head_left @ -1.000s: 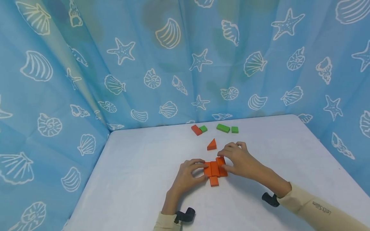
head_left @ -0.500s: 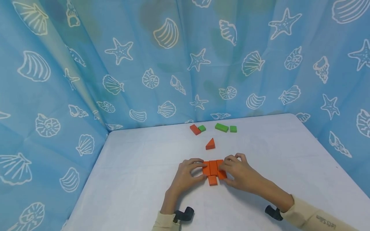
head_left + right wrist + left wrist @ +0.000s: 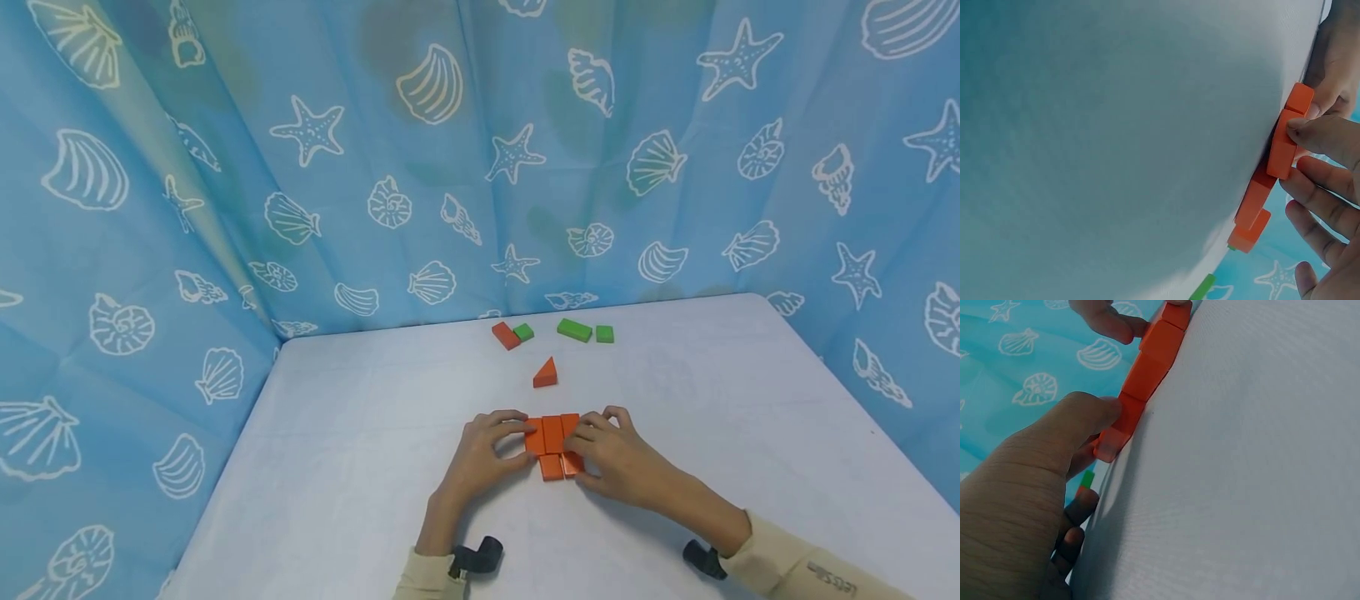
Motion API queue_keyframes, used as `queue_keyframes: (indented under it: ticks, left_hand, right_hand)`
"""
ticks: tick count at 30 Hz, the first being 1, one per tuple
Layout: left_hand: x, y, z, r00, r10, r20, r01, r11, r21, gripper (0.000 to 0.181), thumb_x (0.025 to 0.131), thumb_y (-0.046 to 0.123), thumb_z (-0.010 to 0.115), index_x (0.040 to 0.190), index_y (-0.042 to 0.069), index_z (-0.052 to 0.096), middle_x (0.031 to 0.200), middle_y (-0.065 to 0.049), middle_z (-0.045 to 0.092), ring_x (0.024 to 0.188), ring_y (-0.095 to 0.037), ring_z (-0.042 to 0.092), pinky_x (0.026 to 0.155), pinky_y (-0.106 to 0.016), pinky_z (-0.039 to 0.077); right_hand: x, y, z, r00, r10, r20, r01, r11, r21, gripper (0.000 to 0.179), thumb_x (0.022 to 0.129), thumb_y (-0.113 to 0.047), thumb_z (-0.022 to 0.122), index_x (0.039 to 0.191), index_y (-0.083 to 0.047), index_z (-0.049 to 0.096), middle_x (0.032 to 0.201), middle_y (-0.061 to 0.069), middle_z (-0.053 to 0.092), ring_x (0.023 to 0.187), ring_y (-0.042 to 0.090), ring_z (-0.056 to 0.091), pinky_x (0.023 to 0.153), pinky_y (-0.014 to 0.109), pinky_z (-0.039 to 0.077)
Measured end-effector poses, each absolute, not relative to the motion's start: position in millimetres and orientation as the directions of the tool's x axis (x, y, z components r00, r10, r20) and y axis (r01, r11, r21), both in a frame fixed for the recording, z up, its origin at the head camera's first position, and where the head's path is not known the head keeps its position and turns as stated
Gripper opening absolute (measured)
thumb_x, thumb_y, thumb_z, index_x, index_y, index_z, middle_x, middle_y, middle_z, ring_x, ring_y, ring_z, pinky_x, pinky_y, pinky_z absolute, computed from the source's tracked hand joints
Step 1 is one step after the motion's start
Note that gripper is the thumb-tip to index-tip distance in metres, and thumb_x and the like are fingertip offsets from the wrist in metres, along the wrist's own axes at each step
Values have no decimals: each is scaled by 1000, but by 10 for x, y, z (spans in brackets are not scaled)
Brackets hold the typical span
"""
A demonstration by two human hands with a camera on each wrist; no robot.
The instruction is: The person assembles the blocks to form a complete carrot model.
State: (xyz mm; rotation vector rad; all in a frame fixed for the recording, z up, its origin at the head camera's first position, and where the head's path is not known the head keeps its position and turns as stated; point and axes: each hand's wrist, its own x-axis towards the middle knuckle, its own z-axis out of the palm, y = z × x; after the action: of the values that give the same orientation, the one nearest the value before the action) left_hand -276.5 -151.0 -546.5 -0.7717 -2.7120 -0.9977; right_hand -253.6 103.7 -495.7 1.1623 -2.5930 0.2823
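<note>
Several orange blocks lie side by side on the white table. Three form a back row: a left block (image 3: 533, 442), a middle block (image 3: 552, 435) and a right block (image 3: 570, 423). In front of that row sit a small block (image 3: 551, 468) and, to its right, another small block (image 3: 572, 464). My left hand (image 3: 483, 454) holds the left block between thumb and fingertips at its two ends. With thumb and fingers my right hand (image 3: 618, 458) pinches the front right block, also seen as an orange block (image 3: 1281, 156) in the right wrist view, and partly covers it.
Behind the group stands an orange triangular block (image 3: 546, 373). Farther back lie a red-orange block (image 3: 506, 336), a small green block (image 3: 523, 332), a longer green block (image 3: 574, 330) and a green cube (image 3: 604, 334). A blue shell-patterned curtain (image 3: 450, 167) borders the table.
My right hand has moved toward me, sliding a small orange block from beside the back row's right end to beside the front block. The left hand keeps its hold on the left block.
</note>
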Motion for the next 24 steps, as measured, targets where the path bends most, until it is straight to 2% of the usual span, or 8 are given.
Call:
queue_keyframes:
  ticks: [4, 10, 16, 24]
  left_hand:
    - [-2759, -1513, -5451, -865, 414, 283, 499, 650, 573, 36, 89, 37, 75, 123, 25, 72, 133, 10, 60, 116, -13, 50, 99, -43, 40]
    - [-2761, -1515, -5446, -867, 414, 278, 495, 648, 579, 36, 89, 36, 75, 123, 25, 72, 133, 10, 60, 117, -14, 50, 100, -43, 40]
    - [-2768, -1516, -5468, -864, 414, 285, 501, 651, 571, 36, 89, 36, 74, 123, 25, 72, 133, 10, 60, 115, -13, 51, 99, -42, 40]
    - [-2772, -1515, -5469, -873, 410, 265, 483, 653, 583, 37, 89, 39, 74, 125, 28, 71, 133, 12, 59, 116, -12, 50, 100, -41, 39]
  right_hand:
    - [-2539, 1029, -4968, -653, -693, 305, -740, 669, -65, 40, 72, -29, 89, 107, -16, 74, 99, -5, 69, 104, 20, 55, 92, 52, 36]
    - [-2545, 1029, -4977, -644, -699, 311, -749, 658, -72, 42, 71, -28, 90, 107, -15, 73, 100, -3, 68, 104, 22, 56, 92, 53, 36]
    - [-2576, 1061, -4969, -663, -682, 310, -742, 655, -145, 39, 75, -30, 88, 107, -16, 73, 104, -4, 67, 105, 20, 55, 93, 56, 36]
    - [-2727, 1094, -4877, -756, -588, 287, -649, 730, -215, 33, 81, -27, 83, 109, -14, 74, 105, -1, 68, 107, 22, 57, 94, 59, 37]
